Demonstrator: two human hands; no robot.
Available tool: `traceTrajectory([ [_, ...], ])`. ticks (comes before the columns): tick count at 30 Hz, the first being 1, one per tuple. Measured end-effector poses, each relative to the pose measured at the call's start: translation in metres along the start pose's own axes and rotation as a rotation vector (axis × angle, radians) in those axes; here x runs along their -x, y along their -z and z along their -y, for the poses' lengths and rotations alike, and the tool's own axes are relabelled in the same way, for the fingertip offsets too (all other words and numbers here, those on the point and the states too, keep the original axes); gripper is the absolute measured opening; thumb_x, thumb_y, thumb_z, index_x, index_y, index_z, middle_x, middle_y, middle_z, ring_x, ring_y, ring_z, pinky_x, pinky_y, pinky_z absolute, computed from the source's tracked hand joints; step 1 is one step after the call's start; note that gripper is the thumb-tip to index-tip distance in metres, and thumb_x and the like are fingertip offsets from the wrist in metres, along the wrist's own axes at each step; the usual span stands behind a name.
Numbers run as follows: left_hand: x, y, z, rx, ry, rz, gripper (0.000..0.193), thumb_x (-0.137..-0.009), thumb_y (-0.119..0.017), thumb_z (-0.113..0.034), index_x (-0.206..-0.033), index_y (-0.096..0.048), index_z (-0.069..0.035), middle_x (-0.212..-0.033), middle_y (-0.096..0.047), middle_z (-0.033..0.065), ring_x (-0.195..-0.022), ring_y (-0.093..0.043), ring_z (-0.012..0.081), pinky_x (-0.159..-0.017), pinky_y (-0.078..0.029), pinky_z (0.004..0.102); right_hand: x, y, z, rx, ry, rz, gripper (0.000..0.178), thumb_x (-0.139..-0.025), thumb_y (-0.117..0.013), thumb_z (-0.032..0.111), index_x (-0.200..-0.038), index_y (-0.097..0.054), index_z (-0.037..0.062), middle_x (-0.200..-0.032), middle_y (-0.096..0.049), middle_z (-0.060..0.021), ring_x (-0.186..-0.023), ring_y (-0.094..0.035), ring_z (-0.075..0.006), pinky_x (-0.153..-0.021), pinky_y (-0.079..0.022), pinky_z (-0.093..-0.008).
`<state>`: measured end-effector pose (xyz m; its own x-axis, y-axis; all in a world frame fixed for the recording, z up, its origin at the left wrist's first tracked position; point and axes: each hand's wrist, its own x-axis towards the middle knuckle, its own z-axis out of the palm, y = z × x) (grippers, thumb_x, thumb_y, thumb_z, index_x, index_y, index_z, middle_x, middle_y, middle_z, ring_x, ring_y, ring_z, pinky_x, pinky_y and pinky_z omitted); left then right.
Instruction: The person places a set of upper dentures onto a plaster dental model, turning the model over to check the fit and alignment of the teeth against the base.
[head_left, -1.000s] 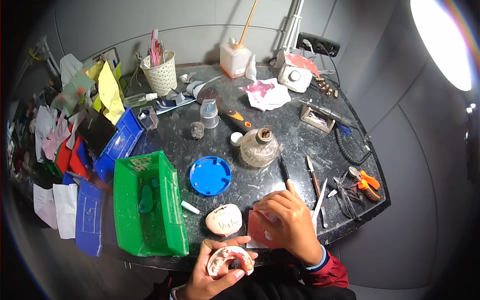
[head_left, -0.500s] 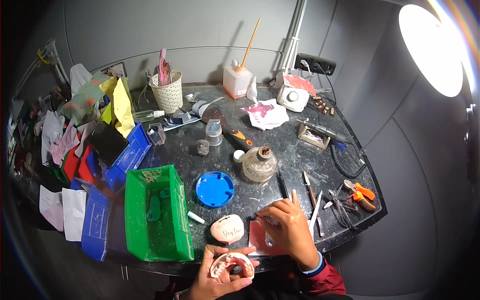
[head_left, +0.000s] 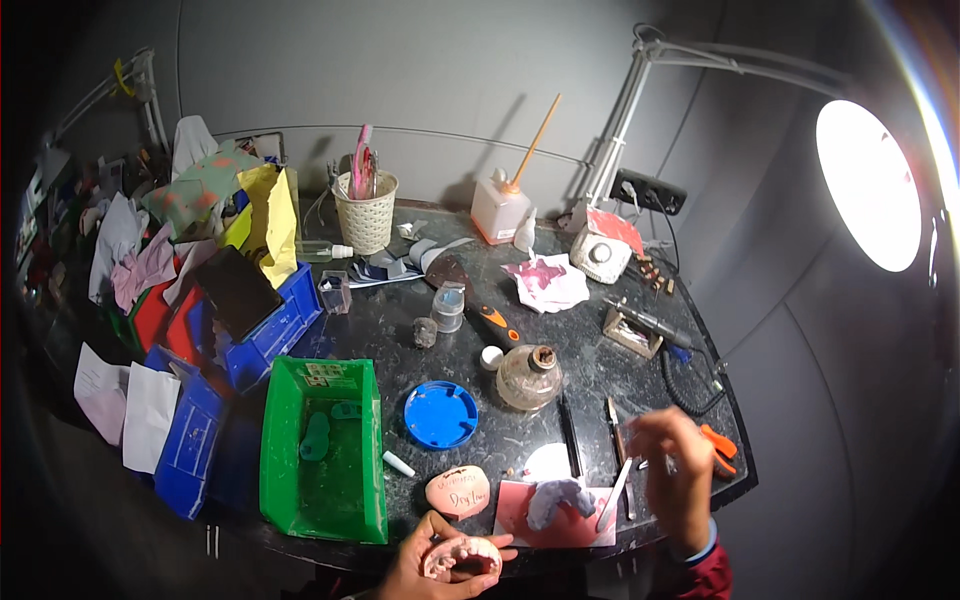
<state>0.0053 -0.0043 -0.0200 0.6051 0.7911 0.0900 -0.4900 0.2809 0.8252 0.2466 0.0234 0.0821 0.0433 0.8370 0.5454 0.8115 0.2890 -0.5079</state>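
My left hand (head_left: 428, 568) grips a dental cast (head_left: 462, 558) at the front edge of the bench, its row of teeth turned up. My right hand (head_left: 680, 485) is raised over the right side, next to orange-handled pliers (head_left: 718, 450); motion blurs its curled fingers, and I cannot make out whether they hold anything. A pink sheet (head_left: 515, 520) lies between the hands, with a crumpled grey-lilac lump (head_left: 556, 502) on it. Against the sheet's right side rests a thin white tool (head_left: 612, 500). A pink plaster block (head_left: 458, 492) with handwriting sits just beyond my left hand.
A green bin (head_left: 375, 500) stands left, beside blue bins (head_left: 195, 445) heaped with papers. Farther in are a blue round lid (head_left: 441, 415), a glass spirit burner (head_left: 530, 380), a black pen-like tool (head_left: 571, 430) and a knife (head_left: 614, 425). A lamp (head_left: 868, 185) shines at right.
My right hand has moved right, off the pink sheet, uncovering the grey-lilac lump. My left hand keeps the dental cast. The whole view has shifted, so the bench sits lower.
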Motion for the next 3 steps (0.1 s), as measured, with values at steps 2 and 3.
traceTrajectory([
  [2,0.000,0.007,-0.005,0.107,0.171,-0.006,0.042,-0.079,-0.063,-0.004,-0.107,-0.033,-0.011,-0.129,-0.027,0.0347,-0.120,-0.037,0.0355,-0.091,-0.040,0.0437,-0.037,0.014,-0.012,0.006,0.114,-0.049,0.013,-0.083,-0.045,-0.006,-0.087,-0.056,-0.0006,-0.070,-0.052,-0.0096,-0.055,-0.054,-0.0186,-0.051,-0.043,-0.0271],
  [3,0.002,0.009,-0.010,0.207,0.353,-0.013,0.058,-0.074,-0.067,-0.003,-0.119,-0.032,-0.013,-0.135,-0.011,0.0385,-0.127,-0.027,0.0425,-0.099,-0.033,0.0490,-0.043,0.014,-0.013,0.000,0.136,-0.046,0.013,-0.083,-0.045,-0.006,-0.087,-0.056,-0.0006,-0.070,-0.052,-0.0096,-0.055,-0.054,-0.0186,-0.051,-0.043,-0.0271],
])
